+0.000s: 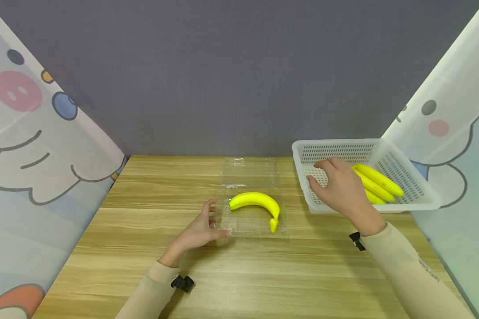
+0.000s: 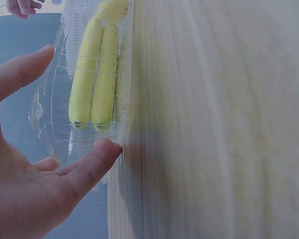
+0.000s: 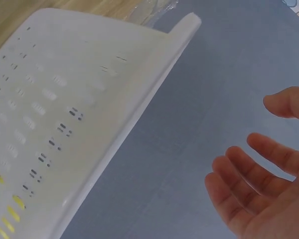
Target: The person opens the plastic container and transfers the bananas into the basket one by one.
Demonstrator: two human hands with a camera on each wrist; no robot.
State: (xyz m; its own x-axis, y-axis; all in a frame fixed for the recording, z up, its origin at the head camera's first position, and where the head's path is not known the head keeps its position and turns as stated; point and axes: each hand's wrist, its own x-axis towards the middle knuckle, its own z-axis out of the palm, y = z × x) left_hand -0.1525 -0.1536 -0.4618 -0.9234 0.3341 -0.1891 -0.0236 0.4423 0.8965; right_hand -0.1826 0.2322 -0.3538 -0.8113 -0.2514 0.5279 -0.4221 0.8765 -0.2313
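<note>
A yellow banana lies curved in a clear plastic clamshell box, whose lid is folded open towards the back. In the left wrist view two yellow lengths show side by side through the plastic; whether one is a reflection I cannot tell. My left hand is at the box's left side, thumb and fingers spread along its edge; firm contact is unclear. Over a white perforated basket hovers my right hand, holding nothing, thumb apart from fingers. Bananas lie in the basket's right part, partly hidden by that hand.
The wooden table meets a grey partition at the back. Printed cartoon panels stand to the left and right. The basket is close to the right panel, its rim raised above the table.
</note>
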